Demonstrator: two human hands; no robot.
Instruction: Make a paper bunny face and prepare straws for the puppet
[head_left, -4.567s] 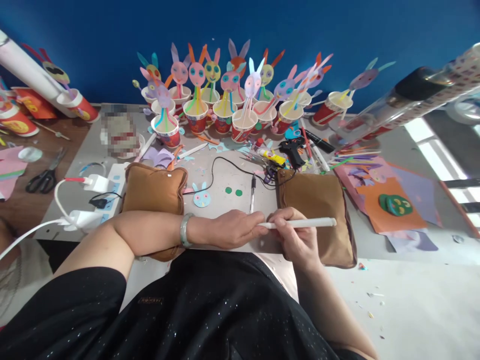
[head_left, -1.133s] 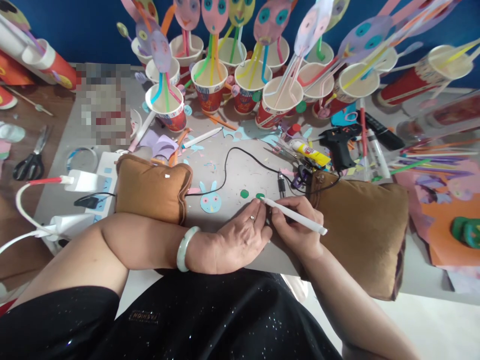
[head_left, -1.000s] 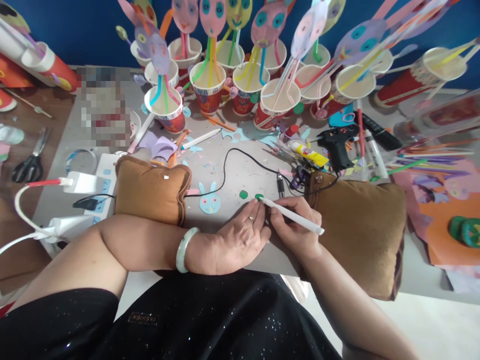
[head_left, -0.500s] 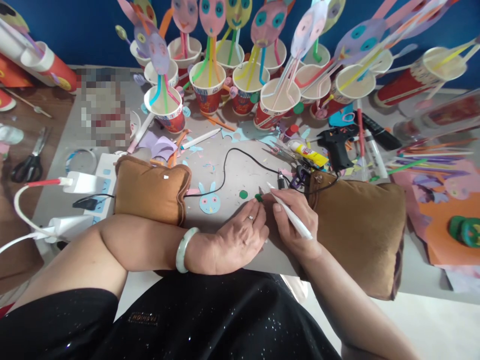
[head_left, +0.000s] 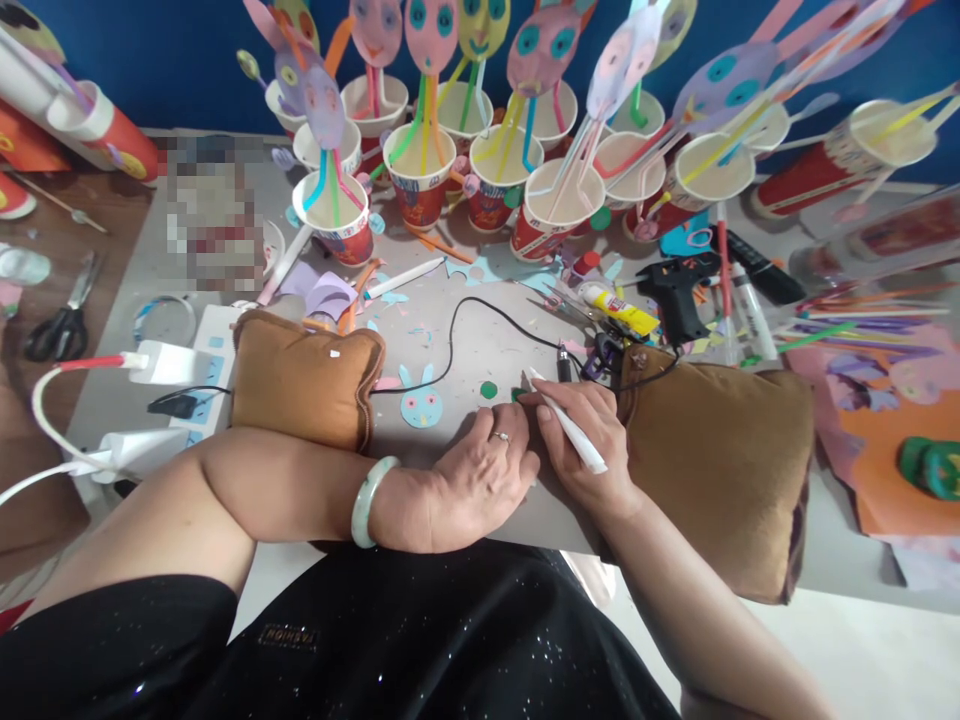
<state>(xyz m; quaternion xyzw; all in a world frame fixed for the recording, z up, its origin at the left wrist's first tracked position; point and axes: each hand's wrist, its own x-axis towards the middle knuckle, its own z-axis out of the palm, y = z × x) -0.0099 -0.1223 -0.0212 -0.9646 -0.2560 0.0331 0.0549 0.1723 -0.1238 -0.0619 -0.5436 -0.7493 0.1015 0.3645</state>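
My right hand grips a white pen, its tip pointing away from me toward a small green paper piece. Beside it, my left hand rests on the table with fingers bent together, their tips at the near edge of that piece and partly hidden. It wears a ring, and a pale bangle circles the wrist. Just left of the fingers lies a round green paper disc. Farther left is a blue paper rabbit face with pink eyes.
Brown cushions sit left and right. A black cord crosses the table to a black glue gun. Red paper cups with straw-and-paper figures line the back. A power strip and scissors are at left.
My left fingers have drawn back slightly and bent more. My right hand with the pen has shifted a little left, closer to the green piece. The view has moved slightly.
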